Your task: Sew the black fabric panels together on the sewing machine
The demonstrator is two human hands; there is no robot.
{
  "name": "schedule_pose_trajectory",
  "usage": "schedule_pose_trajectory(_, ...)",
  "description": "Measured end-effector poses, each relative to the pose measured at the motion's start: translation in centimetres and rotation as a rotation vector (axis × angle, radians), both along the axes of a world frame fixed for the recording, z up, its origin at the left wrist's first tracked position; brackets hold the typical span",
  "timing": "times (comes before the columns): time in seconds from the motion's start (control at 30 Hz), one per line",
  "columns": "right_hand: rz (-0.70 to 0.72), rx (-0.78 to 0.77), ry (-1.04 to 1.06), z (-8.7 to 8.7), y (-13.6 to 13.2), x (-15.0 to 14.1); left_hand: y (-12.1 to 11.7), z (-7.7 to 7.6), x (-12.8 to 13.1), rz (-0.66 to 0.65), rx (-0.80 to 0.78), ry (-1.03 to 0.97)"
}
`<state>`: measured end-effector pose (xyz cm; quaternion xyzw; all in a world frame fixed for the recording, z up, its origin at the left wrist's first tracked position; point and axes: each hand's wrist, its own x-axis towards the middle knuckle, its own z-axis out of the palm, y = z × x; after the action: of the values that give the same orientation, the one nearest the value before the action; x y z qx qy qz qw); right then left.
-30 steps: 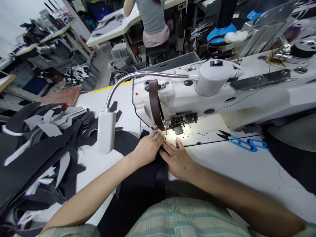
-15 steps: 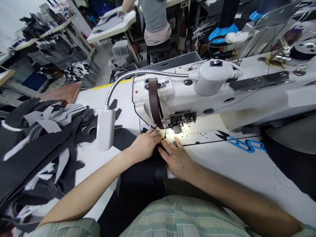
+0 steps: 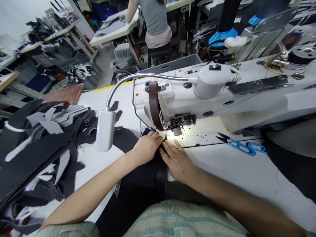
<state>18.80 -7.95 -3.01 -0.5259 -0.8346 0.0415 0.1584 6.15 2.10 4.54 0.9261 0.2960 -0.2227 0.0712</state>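
Under the head of a white sewing machine (image 3: 177,102) lies a piece of black fabric (image 3: 144,181), which drapes down over the table edge toward my body. My left hand (image 3: 146,148) is close to the needle area, its fingers pressed together on the fabric edge. A small pale patch shows at those fingertips; I cannot tell what it is. Just to the right, my right hand (image 3: 179,161) lies with fingers stretched out on the fabric, fingertips near the presser foot. A brown strap (image 3: 154,107) hangs down the machine head and partly hides the needle.
Blue-handled thread snips (image 3: 240,146) lie on the table at right. A lamp (image 3: 106,130) on a bendy metal neck hangs left of the machine. Black and grey cut pieces (image 3: 46,141) are heaped at left. Behind, a person (image 3: 156,23) sits near a grey crate (image 3: 172,62).
The view has shifted slightly. Both hands stay beside the needle area, with the fabric in nearly the same place.
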Motion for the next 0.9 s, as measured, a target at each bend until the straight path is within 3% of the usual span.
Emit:
schedule_pose_trajectory(0.17,-0.001,0.086,-0.020,-0.7,0.3,0.1,0.3,0.3,0.7,0.014,-0.017,0.030)
schedule_pose_trajectory(0.47,-0.022,0.233,-0.041,-1.5,0.5,-0.4,0.6,-0.1,2.3,-0.073,0.025,0.097)
schedule_pose_trajectory(0.57,-0.028,0.257,-0.059,-1.1,0.4,-0.3,1.4,1.0,0.9,-0.032,0.053,0.111)
schedule_pose_trajectory(0.7,0.028,0.234,-0.108,-0.2,-0.2,-0.3,2.5,3.4,-2.0,0.129,0.204,0.161)
schedule_pose_trajectory(0.8,0.081,0.225,-0.154,0.3,-0.6,-0.5,1.6,4.6,-2.3,0.049,0.189,0.194)
schedule_pose_trajectory(0.9,0.093,0.250,-0.196,0.4,-0.8,-0.8,-0.4,4.1,-1.0,-0.091,0.077,0.193)
